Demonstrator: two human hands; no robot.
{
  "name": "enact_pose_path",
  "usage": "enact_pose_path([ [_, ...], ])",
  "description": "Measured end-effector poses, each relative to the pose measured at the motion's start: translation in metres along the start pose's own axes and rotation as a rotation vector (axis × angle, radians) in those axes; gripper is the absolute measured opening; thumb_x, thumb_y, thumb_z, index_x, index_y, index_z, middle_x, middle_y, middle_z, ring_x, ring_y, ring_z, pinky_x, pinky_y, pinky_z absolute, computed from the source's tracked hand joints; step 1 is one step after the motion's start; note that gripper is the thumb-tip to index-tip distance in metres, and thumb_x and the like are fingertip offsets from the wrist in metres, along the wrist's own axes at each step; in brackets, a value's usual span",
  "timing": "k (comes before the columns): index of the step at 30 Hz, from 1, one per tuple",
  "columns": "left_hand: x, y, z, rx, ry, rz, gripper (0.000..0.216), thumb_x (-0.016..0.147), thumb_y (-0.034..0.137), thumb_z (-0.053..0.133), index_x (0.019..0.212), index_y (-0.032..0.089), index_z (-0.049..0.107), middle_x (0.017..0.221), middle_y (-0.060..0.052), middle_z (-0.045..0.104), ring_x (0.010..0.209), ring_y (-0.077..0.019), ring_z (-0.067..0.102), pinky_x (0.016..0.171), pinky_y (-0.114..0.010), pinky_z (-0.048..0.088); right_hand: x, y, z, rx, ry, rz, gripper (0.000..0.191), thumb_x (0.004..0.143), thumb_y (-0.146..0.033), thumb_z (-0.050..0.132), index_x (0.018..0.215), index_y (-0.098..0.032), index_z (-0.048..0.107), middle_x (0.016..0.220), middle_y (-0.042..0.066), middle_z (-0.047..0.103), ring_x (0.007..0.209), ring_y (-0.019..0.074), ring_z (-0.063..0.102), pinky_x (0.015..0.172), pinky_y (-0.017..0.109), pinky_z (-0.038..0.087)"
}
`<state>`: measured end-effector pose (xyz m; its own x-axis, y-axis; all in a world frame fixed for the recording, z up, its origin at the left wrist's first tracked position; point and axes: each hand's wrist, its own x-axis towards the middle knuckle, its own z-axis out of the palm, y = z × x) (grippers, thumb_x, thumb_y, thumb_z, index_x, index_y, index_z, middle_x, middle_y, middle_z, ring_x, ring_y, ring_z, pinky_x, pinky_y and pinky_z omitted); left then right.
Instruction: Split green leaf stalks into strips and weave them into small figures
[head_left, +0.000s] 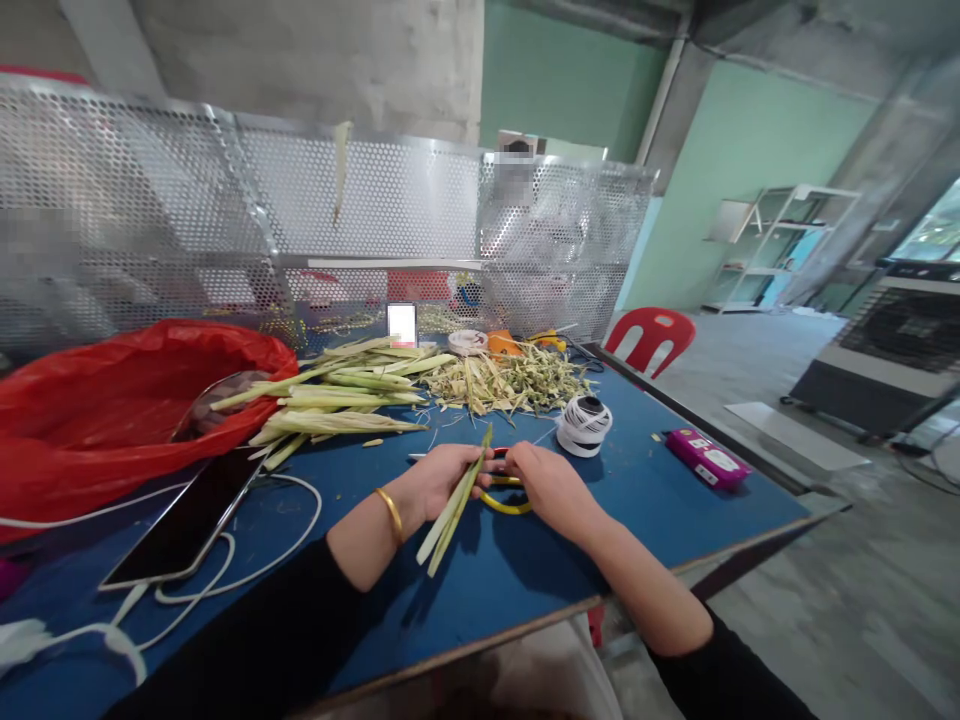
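Observation:
My left hand [444, 478], with a gold bangle at the wrist, is closed around a small bundle of pale green leaf stalks [454, 510]. Their cut ends point down toward me and their tips reach up past my fingers. Close beside it, my right hand [546, 490] has its fingers bent together near the bundle; whatever they pinch is hidden. Scissors [508, 507] with yellow and red handles lie under and between both hands, partly covered. Just beyond my right hand stands a spool of white string [584, 426], with a thin strand running from it toward the hands.
More leaf stalks [345, 395] and a heap of trimmings [510, 380] lie at the back of the blue table [637, 520]. Left are a red plastic bag [150, 400] and a cabled tablet [187, 520]. A purple packet [707, 459] lies right. A perforated metal screen [375, 200] stands behind.

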<state>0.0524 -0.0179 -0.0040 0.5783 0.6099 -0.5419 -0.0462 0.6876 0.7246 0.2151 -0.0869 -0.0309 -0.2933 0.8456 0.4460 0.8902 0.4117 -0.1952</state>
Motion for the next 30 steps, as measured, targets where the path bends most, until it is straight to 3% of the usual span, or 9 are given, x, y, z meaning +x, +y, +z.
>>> enact_pose_path([
  [3, 0.016, 0.004, 0.009, 0.011, -0.074, -0.086, 0.015, 0.085, 0.013, 0.048, 0.076, 0.008, 0.06, 0.049, -0.002, 0.056, 0.034, -0.0084, 0.048, 0.032, -0.015, 0.039, -0.014, -0.007, 0.005, 0.03, -0.032, -0.093, 0.017, 0.092, -0.012, 0.037, 0.087, -0.017, 0.052, 0.084, 0.007, 0.062, 0.076, 0.0169, 0.055, 0.07, 0.027, 0.04],
  [7, 0.023, 0.004, 0.017, -0.039, -0.091, -0.071, 0.019, 0.088, 0.01, 0.042, 0.076, 0.008, 0.057, 0.053, -0.004, 0.057, 0.042, -0.0092, 0.055, 0.046, -0.017, 0.051, -0.029, -0.01, -0.004, 0.074, -0.073, -0.131, 0.019, 0.093, -0.015, 0.037, 0.084, -0.018, 0.054, 0.083, 0.006, 0.063, 0.076, 0.0161, 0.056, 0.07, 0.026, 0.042],
  [9, 0.023, 0.004, 0.017, -0.071, -0.054, -0.026, 0.02, 0.089, 0.008, 0.039, 0.076, 0.01, 0.055, 0.05, -0.002, 0.054, 0.043, -0.0091, 0.056, 0.053, -0.018, 0.054, -0.029, -0.003, -0.019, 0.05, 0.009, -0.015, 0.018, 0.094, -0.025, 0.04, 0.087, -0.019, 0.055, 0.088, 0.006, 0.063, 0.077, 0.0159, 0.058, 0.069, 0.026, 0.043],
  [12, 0.023, 0.003, 0.016, -0.109, 0.01, 0.034, 0.018, 0.089, 0.008, 0.039, 0.078, 0.012, 0.052, 0.048, 0.001, 0.052, 0.042, -0.0096, 0.055, 0.054, -0.02, 0.055, -0.012, 0.021, -0.045, -0.28, 0.276, 0.454, 0.04, 0.085, -0.054, 0.05, 0.1, -0.016, 0.055, 0.102, 0.014, 0.061, 0.083, 0.0235, 0.061, 0.065, 0.03, 0.044],
  [14, 0.022, 0.004, 0.015, -0.125, 0.047, 0.062, 0.016, 0.089, 0.009, 0.04, 0.079, 0.013, 0.051, 0.048, 0.001, 0.052, 0.043, -0.011, 0.057, 0.052, -0.021, 0.055, 0.005, 0.04, -0.056, -0.472, 0.189, 0.634, 0.064, 0.076, -0.067, 0.052, 0.108, -0.011, 0.053, 0.106, 0.021, 0.058, 0.091, 0.0322, 0.061, 0.066, 0.035, 0.046],
  [17, 0.02, 0.005, 0.014, -0.154, 0.099, 0.118, 0.015, 0.088, 0.007, 0.04, 0.081, 0.013, 0.052, 0.048, 0.002, 0.05, 0.042, -0.0109, 0.057, 0.051, -0.02, 0.055, 0.027, 0.063, -0.061, -0.511, -0.112, 0.733, 0.068, 0.076, -0.07, 0.047, 0.104, -0.008, 0.057, 0.096, 0.022, 0.061, 0.087, 0.034, 0.063, 0.07, 0.04, 0.047],
  [22, 0.014, 0.016, 0.007, -0.223, 0.162, 0.196, 0.016, 0.088, 0.005, 0.039, 0.082, 0.013, 0.053, 0.048, 0.003, 0.05, 0.039, -0.0095, 0.053, 0.051, -0.022, 0.055, 0.034, 0.098, -0.079, -0.391, -0.4, 0.549, 0.047, 0.076, -0.036, 0.061, 0.12, -0.019, 0.055, 0.12, 0.015, 0.056, 0.101, 0.0294, 0.06, 0.081, 0.036, 0.045],
  [26, 0.013, 0.027, -0.001, -0.267, 0.188, 0.207, 0.016, 0.087, 0.005, 0.042, 0.08, 0.012, 0.055, 0.048, 0.002, 0.05, 0.042, -0.0111, 0.056, 0.047, -0.021, 0.054, 0.028, 0.12, -0.088, -0.308, -0.436, 0.488, 0.059, 0.074, -0.031, 0.065, 0.13, -0.024, 0.048, 0.135, 0.01, 0.046, 0.115, 0.0234, 0.053, 0.09, 0.028, 0.042],
  [30, 0.011, 0.034, -0.009, -0.296, 0.185, 0.234, 0.02, 0.087, 0.003, 0.04, 0.076, 0.011, 0.056, 0.048, 0.002, 0.05, 0.04, -0.0086, 0.053, 0.052, -0.02, 0.055, 0.021, 0.124, -0.076, -0.343, -0.259, 0.571, 0.053, 0.082, -0.043, 0.055, 0.126, -0.014, 0.051, 0.118, 0.018, 0.055, 0.102, 0.0279, 0.059, 0.087, 0.037, 0.043],
])
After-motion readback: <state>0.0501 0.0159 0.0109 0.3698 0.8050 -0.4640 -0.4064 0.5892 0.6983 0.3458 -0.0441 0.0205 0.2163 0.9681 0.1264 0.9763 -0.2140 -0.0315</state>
